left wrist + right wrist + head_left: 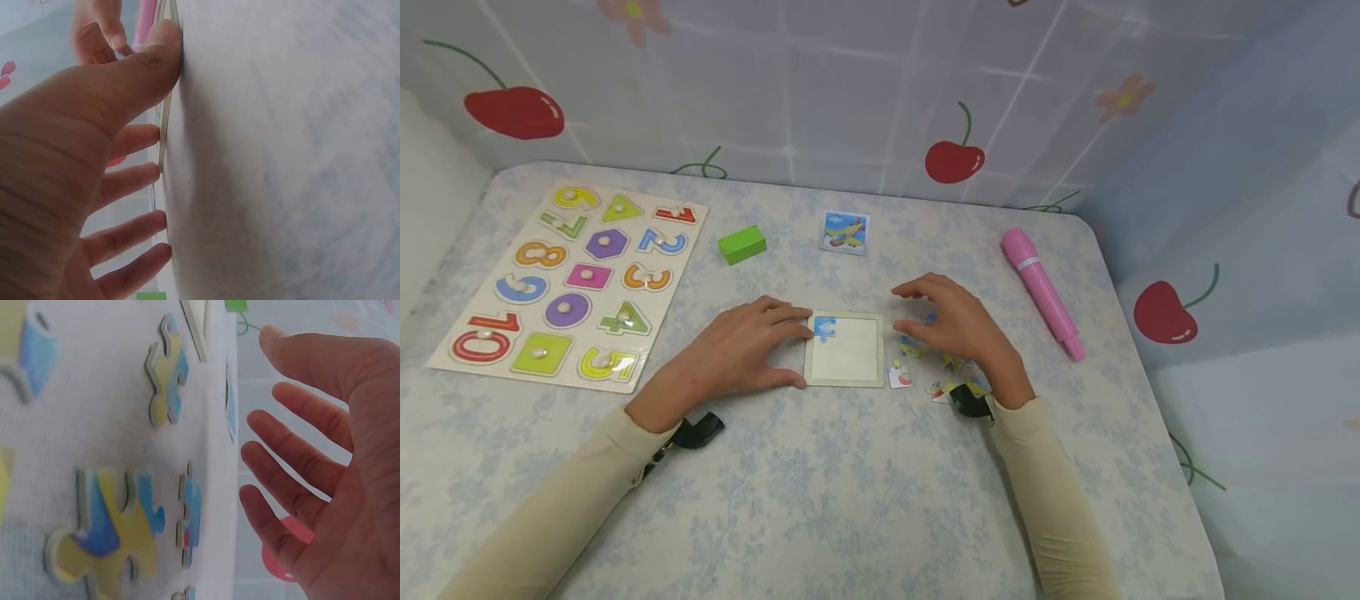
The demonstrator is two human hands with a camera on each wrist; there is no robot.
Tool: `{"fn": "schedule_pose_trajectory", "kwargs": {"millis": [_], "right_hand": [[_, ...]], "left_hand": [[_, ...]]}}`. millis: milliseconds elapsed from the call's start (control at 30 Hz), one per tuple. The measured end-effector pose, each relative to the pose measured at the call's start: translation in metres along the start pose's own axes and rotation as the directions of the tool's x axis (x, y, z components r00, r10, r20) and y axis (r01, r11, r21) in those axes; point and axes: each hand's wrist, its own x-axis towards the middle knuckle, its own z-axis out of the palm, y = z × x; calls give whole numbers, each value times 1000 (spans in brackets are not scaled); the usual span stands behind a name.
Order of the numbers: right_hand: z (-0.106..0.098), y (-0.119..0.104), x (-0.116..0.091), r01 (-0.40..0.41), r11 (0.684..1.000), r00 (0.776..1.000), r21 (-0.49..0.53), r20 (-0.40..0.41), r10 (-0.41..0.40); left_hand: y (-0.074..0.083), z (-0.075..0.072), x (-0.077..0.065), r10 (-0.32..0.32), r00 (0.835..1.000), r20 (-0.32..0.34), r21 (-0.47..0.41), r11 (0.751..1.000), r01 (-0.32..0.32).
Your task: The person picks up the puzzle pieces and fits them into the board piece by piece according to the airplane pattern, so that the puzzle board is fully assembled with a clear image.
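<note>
A square puzzle frame (844,385) lies flat on the table with one blue puzzle piece (825,327) in its upper left corner. My left hand (741,346) rests at the frame's left side, thumb near its lower corner and fingertips touching the edge. In the left wrist view the fingers (131,140) are spread and nearly straight. My right hand (955,321) hovers above loose puzzle pieces to the right of the frame, fingers relaxed and holding nothing. Yellow and blue pieces (167,372) lie below it in the right wrist view. The hand partly hides them in the head view.
A picture card with an airplane (845,233) lies behind the frame. A green block (742,245) is left of the card. A number and shape board (655,321) covers the table's left side. To the right lies a pink microphone-like toy (1047,296). A patterned curtain borders the table.
</note>
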Motion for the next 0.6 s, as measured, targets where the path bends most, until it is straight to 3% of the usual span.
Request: {"fn": "schedule_pose_trajectory", "kwargs": {"millis": [200, 467, 600], "right_hand": [[-6, 12, -6, -14, 998, 999, 54, 33, 13], [-15, 25, -11, -109, 992, 991, 58, 82, 104], [-17, 34, -13, -111, 990, 989, 91, 110, 101]], "left_hand": [[1, -1, 1, -9, 1000, 6, -9, 1000, 9], [0, 0, 0, -16, 1000, 17, -10, 1000, 16], [-1, 0, 0, -13, 1000, 11, -5, 1000, 13]]}}
